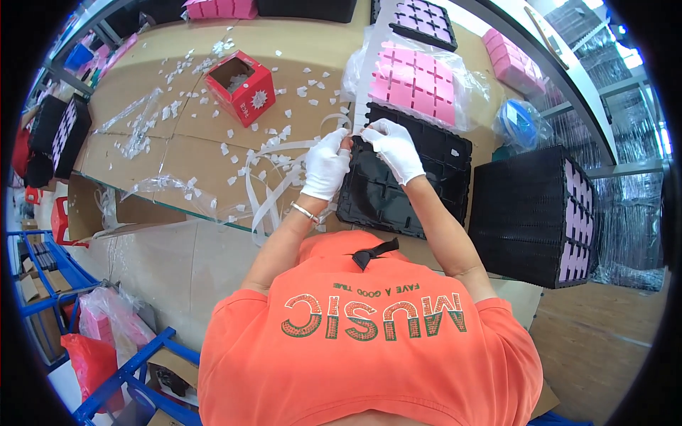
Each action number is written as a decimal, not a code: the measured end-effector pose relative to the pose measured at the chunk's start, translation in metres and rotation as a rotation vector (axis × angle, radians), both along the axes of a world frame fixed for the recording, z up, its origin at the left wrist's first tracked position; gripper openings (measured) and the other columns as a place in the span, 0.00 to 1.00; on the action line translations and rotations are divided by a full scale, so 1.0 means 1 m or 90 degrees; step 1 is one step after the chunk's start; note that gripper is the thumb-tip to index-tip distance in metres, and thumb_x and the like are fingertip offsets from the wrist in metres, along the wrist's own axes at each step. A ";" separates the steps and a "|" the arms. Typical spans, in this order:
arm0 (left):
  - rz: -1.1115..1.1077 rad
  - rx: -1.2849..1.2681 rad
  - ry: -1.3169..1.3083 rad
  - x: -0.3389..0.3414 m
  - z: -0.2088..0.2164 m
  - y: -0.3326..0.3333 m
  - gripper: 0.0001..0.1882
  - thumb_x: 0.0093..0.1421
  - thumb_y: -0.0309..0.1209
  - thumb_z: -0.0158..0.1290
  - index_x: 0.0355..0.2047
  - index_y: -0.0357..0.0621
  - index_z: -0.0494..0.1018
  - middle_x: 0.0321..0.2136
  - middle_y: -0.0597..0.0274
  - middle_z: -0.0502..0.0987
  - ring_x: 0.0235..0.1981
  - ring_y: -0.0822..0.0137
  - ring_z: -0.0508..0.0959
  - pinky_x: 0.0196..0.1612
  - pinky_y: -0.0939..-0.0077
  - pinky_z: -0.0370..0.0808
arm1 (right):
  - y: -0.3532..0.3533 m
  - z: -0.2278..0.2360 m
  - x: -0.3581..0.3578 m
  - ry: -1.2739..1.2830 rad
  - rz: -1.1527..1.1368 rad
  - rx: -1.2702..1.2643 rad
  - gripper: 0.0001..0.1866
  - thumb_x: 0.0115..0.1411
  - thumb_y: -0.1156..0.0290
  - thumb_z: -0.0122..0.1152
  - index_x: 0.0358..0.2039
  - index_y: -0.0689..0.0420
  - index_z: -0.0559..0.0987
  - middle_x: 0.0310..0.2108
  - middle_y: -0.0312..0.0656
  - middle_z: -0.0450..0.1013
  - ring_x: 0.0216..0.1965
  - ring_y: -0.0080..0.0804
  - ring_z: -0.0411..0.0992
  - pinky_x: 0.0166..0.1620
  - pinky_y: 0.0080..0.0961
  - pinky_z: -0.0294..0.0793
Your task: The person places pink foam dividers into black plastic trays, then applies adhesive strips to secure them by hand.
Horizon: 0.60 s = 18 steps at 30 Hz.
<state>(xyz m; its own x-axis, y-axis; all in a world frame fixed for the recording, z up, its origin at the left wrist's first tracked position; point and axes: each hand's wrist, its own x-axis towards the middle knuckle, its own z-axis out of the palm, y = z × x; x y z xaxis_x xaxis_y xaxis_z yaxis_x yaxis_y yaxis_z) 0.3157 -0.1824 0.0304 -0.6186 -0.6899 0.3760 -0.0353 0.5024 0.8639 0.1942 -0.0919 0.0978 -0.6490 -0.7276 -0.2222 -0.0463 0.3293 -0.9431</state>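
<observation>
Head view: the gloved left hand (326,165) and gloved right hand (395,148) meet at the top edge of a black foam sheet (398,188), both pinched shut on a white strip (284,177) trailing toward 8 o'clock. A pink foam sheet (414,78) lies at 12 o'clock, a red box (240,86) at 10 o'clock, and a black stack (533,216) at 3 o'clock on the table (177,135).

One view only. Head-worn fisheye, high above the person, facing steeply down over the orange shirt (369,341) toward the cardboard-covered table (213,142). Near range; table edges bow at the rim. No second view to overlap.
</observation>
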 end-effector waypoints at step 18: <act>-0.040 0.533 0.029 -0.003 0.025 -0.012 0.15 0.63 0.35 0.53 0.43 0.36 0.74 0.26 0.62 0.78 0.20 0.74 0.77 0.22 0.82 0.70 | 0.071 -0.083 0.034 0.456 0.234 0.487 0.14 0.55 0.59 0.55 0.31 0.58 0.78 0.37 0.49 0.75 0.38 0.50 0.75 0.42 0.42 0.73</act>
